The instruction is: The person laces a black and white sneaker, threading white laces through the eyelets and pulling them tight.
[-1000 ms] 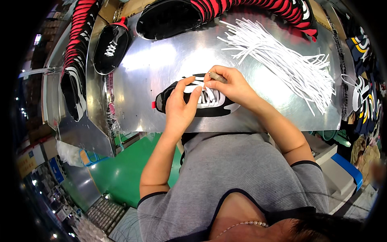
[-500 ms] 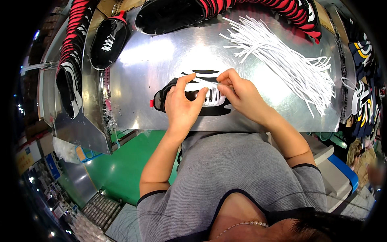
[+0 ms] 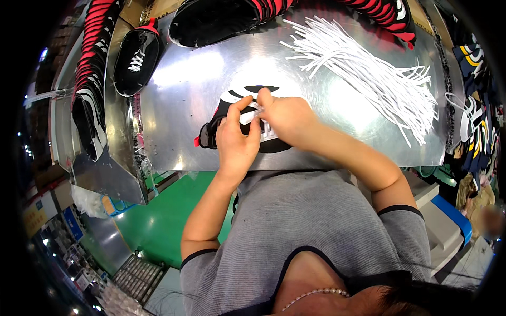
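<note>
A black and white shoe upper (image 3: 274, 145) with a red tab at its left end lies on the metal table in front of me. White shoelace rows (image 3: 267, 131) cross its opening, partly hidden by my fingers. My left hand (image 3: 238, 138) grips the shoe upper around the opening, its thumb and forefinger on either side of the lacing. Beside it, my right hand (image 3: 289, 120) is closed, fingertips pinching the white shoelace close to the left fingers. The lace's tip is hidden between the fingers.
A bundle of white shoelaces (image 3: 363, 79) lies on the metal table (image 3: 200, 105) at the right. A laced black upper (image 3: 138, 60) rests at the far left. Nested black and red uppers (image 3: 211, 23) line the back, and another row (image 3: 89, 105) runs along the left.
My right hand has moved left over the shoe upper, closer to my left hand, with the shoelace at its fingertips. The left hand stays nearly in place, its thumb and forefinger slightly closer.
</note>
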`<state>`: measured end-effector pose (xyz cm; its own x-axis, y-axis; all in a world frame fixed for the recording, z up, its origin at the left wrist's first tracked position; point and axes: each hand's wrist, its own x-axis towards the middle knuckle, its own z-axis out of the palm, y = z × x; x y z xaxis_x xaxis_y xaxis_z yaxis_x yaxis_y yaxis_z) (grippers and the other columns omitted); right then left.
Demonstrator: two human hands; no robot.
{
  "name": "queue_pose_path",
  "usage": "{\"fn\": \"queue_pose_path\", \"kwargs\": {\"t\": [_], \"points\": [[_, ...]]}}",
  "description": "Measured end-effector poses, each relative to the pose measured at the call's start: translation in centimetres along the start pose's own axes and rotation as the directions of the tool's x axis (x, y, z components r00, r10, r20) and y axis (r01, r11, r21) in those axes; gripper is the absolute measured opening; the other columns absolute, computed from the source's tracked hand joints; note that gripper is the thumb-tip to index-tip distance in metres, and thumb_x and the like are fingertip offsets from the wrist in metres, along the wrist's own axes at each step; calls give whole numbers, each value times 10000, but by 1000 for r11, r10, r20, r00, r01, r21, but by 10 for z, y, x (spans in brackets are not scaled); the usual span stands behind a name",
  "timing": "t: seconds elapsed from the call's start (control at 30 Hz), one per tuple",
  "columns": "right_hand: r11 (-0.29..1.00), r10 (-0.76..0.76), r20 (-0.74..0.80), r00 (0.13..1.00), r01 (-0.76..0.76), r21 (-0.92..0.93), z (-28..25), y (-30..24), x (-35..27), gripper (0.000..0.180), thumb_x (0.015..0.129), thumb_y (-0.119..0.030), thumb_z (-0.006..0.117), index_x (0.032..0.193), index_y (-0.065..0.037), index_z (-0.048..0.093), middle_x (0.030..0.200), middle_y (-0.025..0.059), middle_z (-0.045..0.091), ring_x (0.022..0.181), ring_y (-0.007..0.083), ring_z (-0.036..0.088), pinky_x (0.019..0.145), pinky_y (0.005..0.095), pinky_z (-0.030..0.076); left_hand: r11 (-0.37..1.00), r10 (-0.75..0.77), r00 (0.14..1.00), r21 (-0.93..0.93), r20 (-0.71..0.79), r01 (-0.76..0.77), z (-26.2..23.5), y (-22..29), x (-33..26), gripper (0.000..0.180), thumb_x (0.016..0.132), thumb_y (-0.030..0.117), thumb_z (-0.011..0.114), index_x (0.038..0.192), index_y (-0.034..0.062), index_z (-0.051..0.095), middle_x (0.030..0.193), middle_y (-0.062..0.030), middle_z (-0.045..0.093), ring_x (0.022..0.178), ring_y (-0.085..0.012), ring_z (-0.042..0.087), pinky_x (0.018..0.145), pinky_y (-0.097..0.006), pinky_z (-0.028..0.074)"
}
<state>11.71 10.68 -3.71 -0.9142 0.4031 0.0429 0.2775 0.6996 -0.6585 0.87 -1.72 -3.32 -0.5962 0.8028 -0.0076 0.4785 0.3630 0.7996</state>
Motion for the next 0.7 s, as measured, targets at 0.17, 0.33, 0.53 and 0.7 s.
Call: {"fn": "queue_pose_path", "kwargs": {"t": [0.17, 0.33, 0.53, 0.7], "points": [[921, 168, -28, 985, -146, 362, -53, 6, -19, 187, 888, -129, 657, 1029, -43, 571, 777, 128, 670, 670, 272, 658, 601, 360, 498, 909, -100, 989, -394, 106, 134, -10, 4, 12, 428, 823, 42, 732, 1223, 15, 582, 1047, -85, 667, 972, -125, 634, 849, -259, 507], [966, 118, -381, 917, -18, 258, -3, 14, -23, 165, 859, -78, 693, 1015, -62, 642, 716, 63, 644, 576, 148, 609, 556, 283, 479, 984, -17, 1000, -176, -26, 12, 6, 17, 15, 440, 854, -39, 666, 1263, 29, 520, 1124, -99, 628, 964, -134, 644, 823, -248, 527], [966, 201, -443, 874, -102, 237, 4, 16, -19, 173, 834, -49, 692, 1002, -85, 671, 688, 47, 624, 529, 151, 580, 499, 286, 439, 815, -50, 920, -516, 390, 263, -26, 9, 14, 542, 805, -112, 662, 1294, 42, 487, 1012, -39, 608, 853, -62, 570, 710, -207, 477], [960, -125, -500, 857, 232, 159, 5, 25, -19, 166, 790, -96, 722, 945, -145, 687, 721, -1, 624, 571, 186, 604, 498, 315, 467, 806, -165, 899, -470, 407, 361, -27, 19, 23, 492, 855, -35, 665, 1306, 33, 479, 1057, -107, 666, 959, -160, 662, 862, -287, 519]]}}
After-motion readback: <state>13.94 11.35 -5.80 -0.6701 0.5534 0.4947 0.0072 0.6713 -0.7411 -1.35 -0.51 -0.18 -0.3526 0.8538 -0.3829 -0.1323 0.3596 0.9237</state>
